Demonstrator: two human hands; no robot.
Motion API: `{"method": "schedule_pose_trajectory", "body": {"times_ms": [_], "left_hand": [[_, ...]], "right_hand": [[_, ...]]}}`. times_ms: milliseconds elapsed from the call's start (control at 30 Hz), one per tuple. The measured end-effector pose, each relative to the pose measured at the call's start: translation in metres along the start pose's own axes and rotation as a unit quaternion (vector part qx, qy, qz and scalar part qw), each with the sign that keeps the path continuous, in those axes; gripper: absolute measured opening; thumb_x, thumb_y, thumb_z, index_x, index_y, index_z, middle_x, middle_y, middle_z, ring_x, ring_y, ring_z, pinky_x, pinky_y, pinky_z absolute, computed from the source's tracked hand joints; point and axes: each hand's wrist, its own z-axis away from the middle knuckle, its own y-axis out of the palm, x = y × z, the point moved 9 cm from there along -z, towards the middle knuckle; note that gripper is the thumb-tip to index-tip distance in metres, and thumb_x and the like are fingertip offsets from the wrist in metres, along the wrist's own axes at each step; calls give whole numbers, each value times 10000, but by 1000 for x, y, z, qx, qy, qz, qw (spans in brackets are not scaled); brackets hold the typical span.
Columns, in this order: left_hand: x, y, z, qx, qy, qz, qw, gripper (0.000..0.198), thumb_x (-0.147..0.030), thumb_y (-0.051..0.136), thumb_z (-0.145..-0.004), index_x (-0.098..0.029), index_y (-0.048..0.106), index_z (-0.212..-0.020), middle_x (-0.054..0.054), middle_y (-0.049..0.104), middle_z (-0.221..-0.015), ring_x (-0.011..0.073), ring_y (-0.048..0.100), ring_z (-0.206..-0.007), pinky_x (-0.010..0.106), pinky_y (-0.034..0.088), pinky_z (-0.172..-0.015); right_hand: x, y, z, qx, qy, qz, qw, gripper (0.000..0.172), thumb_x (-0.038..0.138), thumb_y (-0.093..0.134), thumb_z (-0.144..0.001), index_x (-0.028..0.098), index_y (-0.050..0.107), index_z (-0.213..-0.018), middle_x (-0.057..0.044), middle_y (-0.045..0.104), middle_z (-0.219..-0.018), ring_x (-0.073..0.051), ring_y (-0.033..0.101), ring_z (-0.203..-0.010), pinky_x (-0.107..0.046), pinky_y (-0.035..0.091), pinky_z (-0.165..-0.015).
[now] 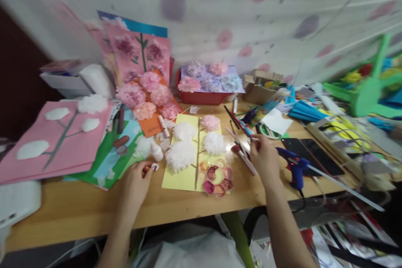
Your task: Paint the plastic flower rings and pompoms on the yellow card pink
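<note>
On the wooden table (78, 209) lies a yellow card (185, 176) with white and pink tissue flowers (182, 153) on a brown stem and a ring of pink petals (216, 178) at its lower right. My left hand (136, 182) rests left of the card, its fingers pinched on a small white scrap (155, 167). My right hand (264, 157) is right of the card, with its fingers closed around the thin sticks and scissors-like tools (240, 148) lying there. What it grips is blurred.
A blue glue gun (295, 169) lies just right of my right hand, next to a black phone (314, 153). A pink card with white flowers (53, 138) sits at left. Flower pictures (141, 67), a red tray (201, 96) and cluttered paper (301, 109) fill the back.
</note>
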Motion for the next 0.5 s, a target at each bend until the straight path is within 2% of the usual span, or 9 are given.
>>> {"method": "schedule_pose_trajectory", "body": {"times_ms": [100, 167, 200, 233, 300, 333, 400, 500], "left_hand": [[-3, -5, -1, 2, 19, -5, 1000, 133, -351, 602, -708, -237, 641, -652, 44, 646, -640, 231, 575, -597, 353, 452, -611], [-16, -7, 6, 7, 36, 7, 999, 165, -392, 611, -726, -238, 653, -682, 41, 666, -669, 227, 592, -604, 346, 472, -604], [-28, -6, 11, 17, 49, 22, 998, 198, -429, 620, -747, -240, 664, -710, 32, 677, -682, 217, 602, -600, 331, 484, -590], [-45, -4, 18, 31, 75, 67, 994, 211, -445, 653, -761, -238, 673, -728, 27, 686, -694, 210, 621, -617, 312, 495, -586], [-87, 5, 34, 64, 141, 142, 978, 160, -378, 704, -800, -239, 666, -730, 10, 677, -730, 184, 636, -681, 272, 509, -634], [-109, 11, 42, 84, 181, 171, 965, 119, -318, 701, -824, -240, 669, -740, 4, 672, -738, 172, 640, -703, 257, 511, -662], [-145, 24, 56, 110, 243, 206, 942, 59, -224, 688, -846, -245, 687, -791, -2, 676, -766, 159, 648, -740, 244, 511, -698], [-170, 46, 67, 145, 274, 233, 921, 94, -187, 676, -856, -249, 717, -798, 5, 684, -778, 161, 657, -759, 244, 517, -713]], "right_hand": [[14, -8, -2, -22, -17, 11, 1000, 297, 230, 449, -890, 115, 672, -1050, -208, 692, -995, -319, 632, -920, -437, 464, -806], [32, -25, 16, -47, -31, -42, 998, 259, 254, 490, -913, 126, 663, -1056, -204, 674, -1048, -320, 617, -987, -447, 467, -848], [46, -27, 30, -16, -49, -108, 993, 242, 303, 517, -938, 155, 657, -1069, -166, 677, -1038, -286, 626, -955, -415, 482, -830], [61, -24, 47, 50, -61, -192, 978, 236, 332, 519, -964, 177, 651, -1083, -129, 682, -1018, -242, 639, -899, -370, 499, -788], [94, -9, 89, 213, -66, -329, 918, 275, 373, 583, -952, 208, 635, -1167, -88, 694, -1007, -190, 651, -822, -301, 512, -687], [107, -3, 109, 264, -59, -381, 884, 271, 386, 625, -934, 217, 644, -1145, -74, 703, -1000, -178, 659, -826, -283, 517, -680], [114, 3, 133, 275, 2, -493, 826, 240, 429, 626, -933, 207, 652, -1023, -48, 709, -908, -149, 666, -759, -259, 530, -649], [93, 14, 148, 213, 109, -599, 764, 309, 504, 658, -897, 199, 614, -877, 6, 666, -695, -125, 647, -613, -240, 541, -571]]}}
